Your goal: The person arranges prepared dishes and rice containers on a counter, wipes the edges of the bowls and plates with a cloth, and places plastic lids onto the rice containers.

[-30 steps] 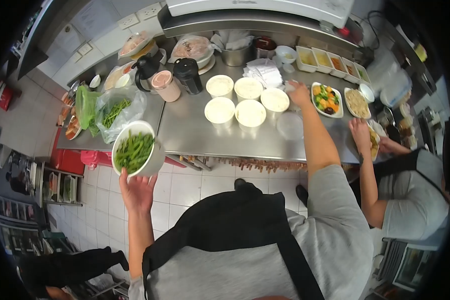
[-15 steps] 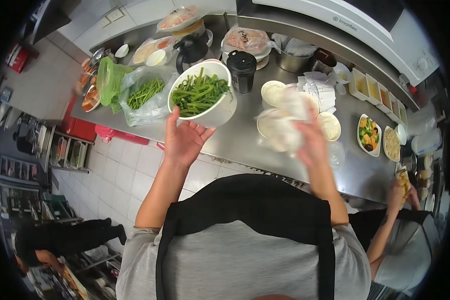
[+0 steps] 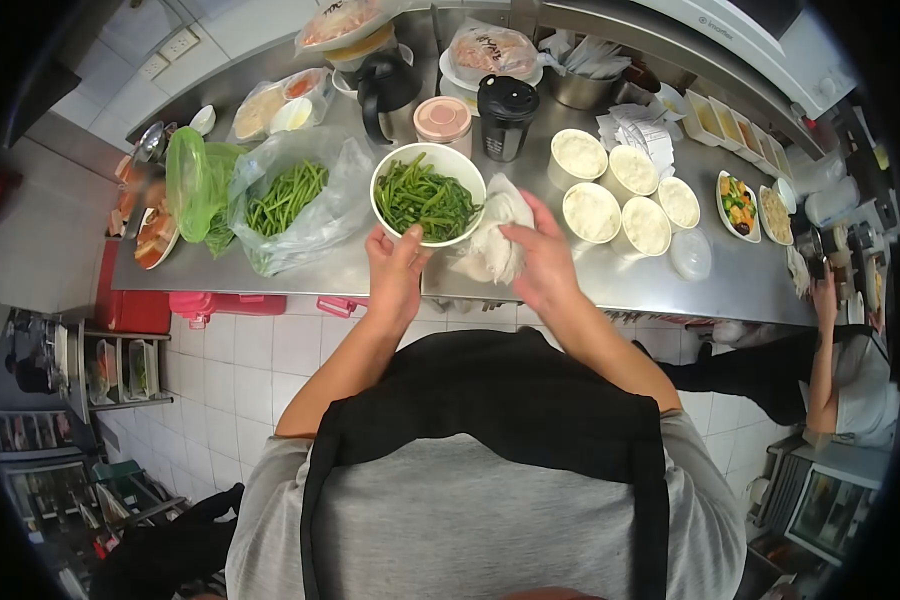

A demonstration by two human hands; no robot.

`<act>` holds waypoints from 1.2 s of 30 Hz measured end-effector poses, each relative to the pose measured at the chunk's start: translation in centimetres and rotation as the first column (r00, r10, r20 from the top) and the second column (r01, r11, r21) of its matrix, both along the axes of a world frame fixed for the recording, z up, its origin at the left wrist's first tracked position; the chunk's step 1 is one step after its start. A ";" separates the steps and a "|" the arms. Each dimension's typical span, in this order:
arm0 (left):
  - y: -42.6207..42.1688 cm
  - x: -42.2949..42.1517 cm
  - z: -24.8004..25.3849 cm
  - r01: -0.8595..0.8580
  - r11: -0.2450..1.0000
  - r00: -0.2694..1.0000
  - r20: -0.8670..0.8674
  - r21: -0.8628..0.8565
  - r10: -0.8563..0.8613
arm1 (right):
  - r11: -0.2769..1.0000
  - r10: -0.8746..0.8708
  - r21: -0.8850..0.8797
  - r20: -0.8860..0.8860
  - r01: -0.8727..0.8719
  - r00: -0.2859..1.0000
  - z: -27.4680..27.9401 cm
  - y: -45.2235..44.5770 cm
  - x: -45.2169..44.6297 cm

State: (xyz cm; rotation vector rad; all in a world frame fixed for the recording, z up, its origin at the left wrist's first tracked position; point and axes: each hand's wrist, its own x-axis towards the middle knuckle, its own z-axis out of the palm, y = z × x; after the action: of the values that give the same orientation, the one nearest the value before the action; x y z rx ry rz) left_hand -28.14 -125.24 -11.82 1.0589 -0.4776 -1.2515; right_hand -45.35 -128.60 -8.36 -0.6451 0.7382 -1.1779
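A white bowl [image 3: 380,206] full of cooked green vegetables [image 3: 425,195] is held up at the counter's front edge. My left hand [image 3: 398,268] grips it from below, its thumb against the near side. In my right hand [image 3: 545,255] is a crumpled white cloth [image 3: 503,225], at the bowl's right side; whether the cloth presses on the bowl I cannot tell. Right of this hand stand several white tubs of rice [image 3: 592,213], with a clear plastic lid [image 3: 690,255] lying beside them. Behind the bowl are a pink-lidded container [image 3: 443,122] and a black tumbler [image 3: 507,120].
Left of the bowl, an open plastic bag [image 3: 345,190] holds green stems beside a green bag [image 3: 190,175]. At right are paper slips [image 3: 642,132], a plate of mixed vegetables [image 3: 739,205] and a co-worker [image 3: 850,375]. A steel counter [image 3: 610,280] runs across.
The bowl has come down and to the right, now more level. My right hand has brought the cloth leftward from over the rice tubs to the bowl. The co-worker at right has shifted.
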 end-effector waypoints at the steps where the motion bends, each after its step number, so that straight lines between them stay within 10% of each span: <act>1: 0.0 0.8 -0.1 0.067 0.998 0.997 -0.038 0.015 -0.067 | 0.978 0.010 -0.201 -0.221 -0.055 0.975 0.2 -0.9 0.4; 4: 0.4 2.6 -0.3 0.261 0.964 0.955 -0.161 0.052 -0.250 | 0.687 -0.309 -0.642 -0.681 -0.340 0.664 4.2 -1.7 1.9; 11: -0.1 4.1 -1.5 0.364 0.922 0.837 -0.481 0.131 -0.262 | 0.343 -0.784 -0.846 -0.497 -0.408 0.373 11.8 -1.7 -0.4; 14: -0.1 4.1 -0.8 0.300 0.950 0.820 -0.533 0.089 -0.209 | 0.546 -0.709 -0.832 -0.522 -0.099 0.474 7.9 -0.6 -2.4; 21: -0.2 0.9 1.4 0.276 0.956 0.813 -0.555 0.099 -0.177 | 0.398 -0.800 -0.910 -0.406 -0.117 0.442 -3.3 0.0 3.4; 23: -0.5 1.0 1.0 0.297 0.950 0.821 -0.534 0.097 -0.202 | 0.836 -0.363 -0.541 -0.420 0.092 0.832 -4.5 -3.8 2.7; 25: -0.4 0.9 0.8 0.293 0.951 0.835 -0.511 0.101 -0.203 | 0.999 0.012 -0.051 -0.053 -0.015 0.999 -2.8 -4.3 2.3; 29: -1.0 -0.6 1.5 0.224 0.972 0.872 -0.459 0.071 -0.168 | 0.879 -0.423 -0.386 -0.354 0.282 0.834 -5.1 -1.4 4.5; 32: -1.8 -0.9 1.6 0.237 0.970 0.834 -0.500 -0.057 -0.233 | 0.393 -0.806 -0.910 -0.410 -0.132 0.427 -4.3 1.9 6.0; 36: -2.5 -1.5 1.9 0.176 0.984 0.838 -0.519 -0.035 -0.169 | 0.540 -0.710 -0.837 -0.396 0.090 0.583 -4.1 -0.1 5.1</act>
State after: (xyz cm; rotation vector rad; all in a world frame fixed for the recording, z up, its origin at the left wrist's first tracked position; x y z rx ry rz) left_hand -29.60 -127.72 -9.92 0.6508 -0.1434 -1.6381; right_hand -40.21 -128.71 -12.44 -1.8069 1.1102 -1.7680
